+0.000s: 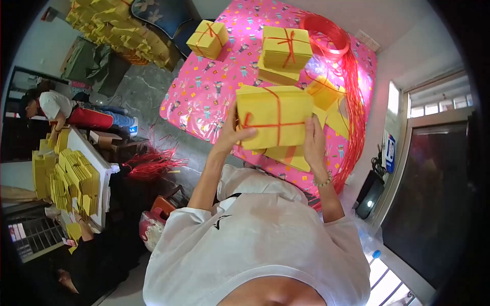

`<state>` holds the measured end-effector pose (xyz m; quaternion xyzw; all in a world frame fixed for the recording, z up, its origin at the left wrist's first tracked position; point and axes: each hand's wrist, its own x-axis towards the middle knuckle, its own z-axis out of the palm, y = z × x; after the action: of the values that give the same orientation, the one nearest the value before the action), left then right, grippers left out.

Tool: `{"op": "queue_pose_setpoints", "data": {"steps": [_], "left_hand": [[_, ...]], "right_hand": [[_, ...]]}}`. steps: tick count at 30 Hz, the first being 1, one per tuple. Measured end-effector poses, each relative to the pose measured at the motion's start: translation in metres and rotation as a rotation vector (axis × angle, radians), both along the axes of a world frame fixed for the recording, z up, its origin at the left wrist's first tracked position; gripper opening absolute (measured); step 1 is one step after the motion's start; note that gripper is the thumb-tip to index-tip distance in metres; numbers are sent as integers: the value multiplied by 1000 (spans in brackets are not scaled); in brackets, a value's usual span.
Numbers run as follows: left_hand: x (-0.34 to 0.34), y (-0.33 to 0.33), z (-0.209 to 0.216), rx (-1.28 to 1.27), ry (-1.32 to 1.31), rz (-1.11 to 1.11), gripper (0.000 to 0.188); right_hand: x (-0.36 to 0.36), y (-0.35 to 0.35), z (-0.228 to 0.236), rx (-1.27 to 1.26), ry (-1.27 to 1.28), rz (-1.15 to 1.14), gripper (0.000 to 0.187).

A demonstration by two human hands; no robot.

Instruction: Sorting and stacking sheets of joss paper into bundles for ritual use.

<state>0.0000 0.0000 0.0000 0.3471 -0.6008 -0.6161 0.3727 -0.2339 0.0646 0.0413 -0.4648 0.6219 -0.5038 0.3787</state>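
Note:
Between my two hands is a bundle of yellow paper [293, 107], bound crosswise with red plastic string. My left hand [228, 135] grips its left side, thumb lying over the top face. At the right edge, my right hand [315, 145] presses with fingers and thumb against the side. Under and beside the bundle, partly hidden, lie loose yellow sheets [290, 157] on the pink patterned table cover [196, 104]. Just beyond it, another tied bundle [287, 46] rests on a yellow stack. A third tied bundle [207, 39] sits at the table's far left.
A coil of red string [332, 38] lies at the far right, its long strands [353, 117] trailing along the table's right edge. A blue chair [163, 18] stands behind. To the left, people work around a white table [104, 178] with yellow paper stacks; red string [153, 162] litters the floor.

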Motion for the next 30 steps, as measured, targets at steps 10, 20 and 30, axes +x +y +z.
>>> {"op": "queue_pose_setpoints", "data": {"steps": [10, 20, 30], "left_hand": [[107, -74, -53, 567, 728, 598, 57], [171, -209, -139, 618, 629, 674, 63], [159, -247, -151, 649, 629, 639, 73]], "right_hand": [[50, -21, -17, -59, 277, 269, 26], [41, 8, -37, 77, 304, 201, 21], [50, 6, -33, 125, 434, 163, 21]]}}
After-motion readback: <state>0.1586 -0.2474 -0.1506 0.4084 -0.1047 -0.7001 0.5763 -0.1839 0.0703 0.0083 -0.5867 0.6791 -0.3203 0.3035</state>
